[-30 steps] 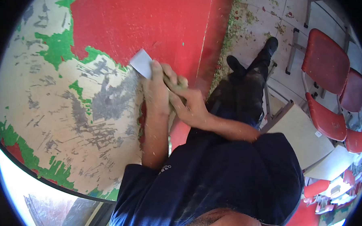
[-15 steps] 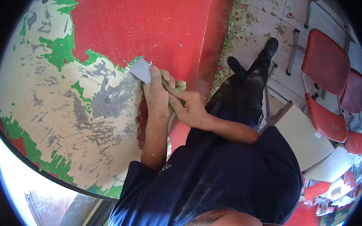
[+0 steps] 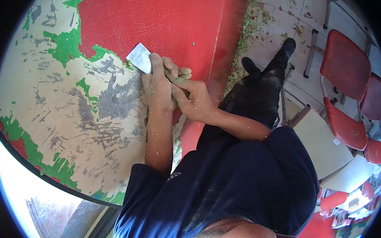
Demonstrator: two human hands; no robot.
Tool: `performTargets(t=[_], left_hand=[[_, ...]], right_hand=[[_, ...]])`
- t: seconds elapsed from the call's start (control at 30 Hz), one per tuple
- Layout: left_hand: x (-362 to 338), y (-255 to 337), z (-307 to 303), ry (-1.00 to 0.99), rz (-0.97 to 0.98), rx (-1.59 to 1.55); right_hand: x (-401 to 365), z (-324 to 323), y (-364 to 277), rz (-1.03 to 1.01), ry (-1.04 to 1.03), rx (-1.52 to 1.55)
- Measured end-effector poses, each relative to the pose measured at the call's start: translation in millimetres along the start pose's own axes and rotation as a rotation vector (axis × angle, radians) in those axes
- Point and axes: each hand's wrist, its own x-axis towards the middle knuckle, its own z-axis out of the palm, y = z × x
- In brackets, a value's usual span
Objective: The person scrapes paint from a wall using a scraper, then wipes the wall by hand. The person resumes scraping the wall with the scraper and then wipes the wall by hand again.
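A scraper with a flat, pale metal blade (image 3: 140,58) rests against a surface of peeling paint. Its blade meets the ragged edge where the red paint (image 3: 152,23) borders green paint (image 3: 66,44) and a bare whitish patch (image 3: 55,129) with grey marks. My left hand (image 3: 157,88) is closed round the scraper close to the blade, thumb laid along it. Pressed against it, my right hand (image 3: 194,99) has its fingers wrapped about the handle, which is mostly hidden. Pale dust speckles both forearms.
Paint flakes and debris (image 3: 248,35) lie along the surface's right edge and on the tiled floor (image 3: 275,19). Red chairs (image 3: 345,65) with metal legs stand at the right, near a pale board (image 3: 321,143). A dark rim (image 3: 53,184) bounds the surface at lower left.
Both hands and the scraper have moved up and slightly left. The blade has shifted along the red paint's edge and its face now catches more light.
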Motion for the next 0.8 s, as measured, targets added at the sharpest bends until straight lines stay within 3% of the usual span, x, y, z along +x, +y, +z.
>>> performTargets(t=[0.2, 0.27, 0.4, 0.5, 0.7, 0.8], left_hand=[[-3, -12, -7, 0.027, -0.056, -0.061], [0, 2, -1, 0.022, 0.0, -0.039], [-21, -21, -5, 0.064, -0.117, -0.074], [-11, -16, -9, 0.04, -0.061, -0.053], [-12, -14, -5, 0.067, -0.042, -0.091], [-8, -7, -3, 0.085, -0.04, 0.007]], right_hand=[[-9, -9, 11, 0.002, -0.122, -0.132], [-4, -5, 5, 0.026, -0.095, -0.094], [-19, -8, 2, -0.01, -0.064, -0.104], [-12, -13, -4, 0.065, -0.174, -0.188], [-20, -8, -5, -0.016, -0.061, -0.108], [-9, -12, -5, 0.03, -0.178, -0.23]])
